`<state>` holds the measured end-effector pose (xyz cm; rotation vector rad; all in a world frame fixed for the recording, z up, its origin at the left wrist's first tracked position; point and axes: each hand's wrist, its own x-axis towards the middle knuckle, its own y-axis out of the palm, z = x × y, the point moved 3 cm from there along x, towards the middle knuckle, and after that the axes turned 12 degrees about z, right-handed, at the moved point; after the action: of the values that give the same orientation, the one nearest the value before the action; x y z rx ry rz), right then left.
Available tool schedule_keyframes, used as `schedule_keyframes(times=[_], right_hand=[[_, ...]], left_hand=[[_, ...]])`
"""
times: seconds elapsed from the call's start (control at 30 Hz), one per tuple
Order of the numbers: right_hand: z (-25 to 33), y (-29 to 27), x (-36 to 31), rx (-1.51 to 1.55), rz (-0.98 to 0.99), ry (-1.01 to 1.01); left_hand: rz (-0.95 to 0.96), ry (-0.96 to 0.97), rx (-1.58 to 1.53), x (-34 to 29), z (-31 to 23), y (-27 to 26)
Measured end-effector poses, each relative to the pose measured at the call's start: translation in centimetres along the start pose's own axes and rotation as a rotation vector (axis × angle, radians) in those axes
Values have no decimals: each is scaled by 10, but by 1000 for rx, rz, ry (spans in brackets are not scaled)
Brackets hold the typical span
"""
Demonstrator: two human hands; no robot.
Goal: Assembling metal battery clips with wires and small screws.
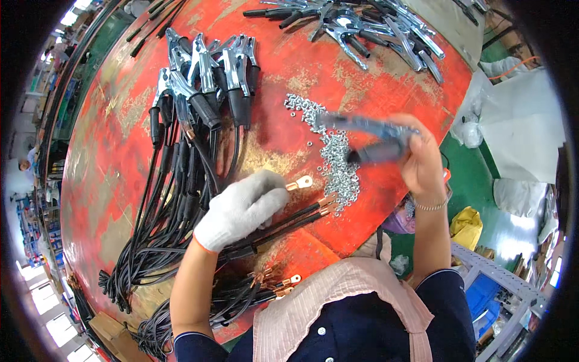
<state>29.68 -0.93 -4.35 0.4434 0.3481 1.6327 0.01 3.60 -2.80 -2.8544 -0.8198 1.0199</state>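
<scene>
My gloved left hand [244, 208] was closed on a copper lug [304, 181], its eye pointing right. My bare right hand [423, 158] gripped a blurred metal clamp [377, 128], long axis sideways, nose pointing left over loose nuts [341, 172]. Right of that hand, the red table [381, 194] ended; tabletop stretched ahead toward more clamps [345, 23]. Behind it, a blue bin [482, 292] held things too small to identify.
</scene>
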Motion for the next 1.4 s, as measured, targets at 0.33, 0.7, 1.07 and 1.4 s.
schedule_keyframes(times=[0.33,0.7,1.07,1.4], right_hand=[[-63,-4,-41,569,-74,-115],[-33,33,-22,-64,-44,-119],[-25,74,-19,38,170,-131],[-23,74,-23,28,141,-139]], left_hand=[[-223,195,-419,7,-7,16],[-179,38,-63,-8,-6,27],[-158,-18,-69,-7,-10,28],[-150,-58,6,-8,-18,27]])
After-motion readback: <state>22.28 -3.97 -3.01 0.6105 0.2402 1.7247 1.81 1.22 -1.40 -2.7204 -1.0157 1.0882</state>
